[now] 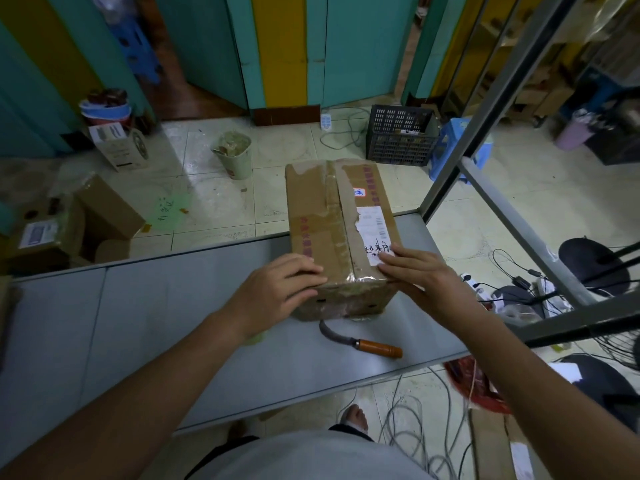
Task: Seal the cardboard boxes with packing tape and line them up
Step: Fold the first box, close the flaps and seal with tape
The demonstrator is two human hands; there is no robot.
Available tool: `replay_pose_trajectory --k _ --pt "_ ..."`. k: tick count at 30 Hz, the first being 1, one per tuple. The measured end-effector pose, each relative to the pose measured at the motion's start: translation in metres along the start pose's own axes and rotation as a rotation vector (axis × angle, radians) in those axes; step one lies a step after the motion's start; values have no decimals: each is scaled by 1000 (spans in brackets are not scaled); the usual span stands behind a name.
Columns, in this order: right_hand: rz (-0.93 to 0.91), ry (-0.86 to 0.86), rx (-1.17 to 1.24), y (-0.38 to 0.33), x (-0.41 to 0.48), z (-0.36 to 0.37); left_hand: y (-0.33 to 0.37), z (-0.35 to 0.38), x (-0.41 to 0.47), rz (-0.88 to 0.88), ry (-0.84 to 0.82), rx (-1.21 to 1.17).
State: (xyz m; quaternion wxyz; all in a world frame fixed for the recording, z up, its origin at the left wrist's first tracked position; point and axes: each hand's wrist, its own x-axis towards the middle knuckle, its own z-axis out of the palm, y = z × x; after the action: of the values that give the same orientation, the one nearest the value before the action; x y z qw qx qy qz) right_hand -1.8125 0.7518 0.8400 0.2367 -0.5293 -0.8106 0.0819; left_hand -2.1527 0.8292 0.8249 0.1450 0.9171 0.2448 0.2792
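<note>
A worn cardboard box [322, 216] lies on the grey table [156, 317], its top flaps closed and a strip of clear tape running down the middle seam. A white shipping label with handwriting sits on its right flap. My left hand [280, 289] rests flat on the box's near left corner, fingers lying over the top edge. My right hand [419, 275] presses flat on the near right corner, fingers across the label. No tape roll is in view.
A curved knife with an orange wooden handle [363, 342] lies on the table just in front of the box. Open cardboard boxes [104, 216] stand on the floor at left, a bin [235, 154] and a black crate [401, 136] beyond. Cables and fans crowd the right.
</note>
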Motion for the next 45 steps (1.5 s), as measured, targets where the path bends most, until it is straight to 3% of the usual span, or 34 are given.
replay_pose_trajectory --k 5,11,14,17,27,37,43,45 --pt "54 118 83 -3 0 18 -9 -3 -4 -101 22 -21" --pt "380 196 86 -9 -23 19 -12 -6 -21 -388 -10 -120" --pt "471 229 92 -15 -29 24 -10 -3 -27 -477 63 -99" --pt "514 272 85 -19 -29 31 -8 -3 -28 -421 57 -12" --pt "424 349 16 -19 -33 46 -12 -2 -26 -303 22 25" --pt "435 185 244 -16 -45 32 -12 -14 -29 -361 -8 11" --pt "433 184 151 -8 -38 19 -10 -19 -29 -376 -40 13" --pt "354 163 133 -9 -28 14 -7 -20 -28 -381 -55 9"
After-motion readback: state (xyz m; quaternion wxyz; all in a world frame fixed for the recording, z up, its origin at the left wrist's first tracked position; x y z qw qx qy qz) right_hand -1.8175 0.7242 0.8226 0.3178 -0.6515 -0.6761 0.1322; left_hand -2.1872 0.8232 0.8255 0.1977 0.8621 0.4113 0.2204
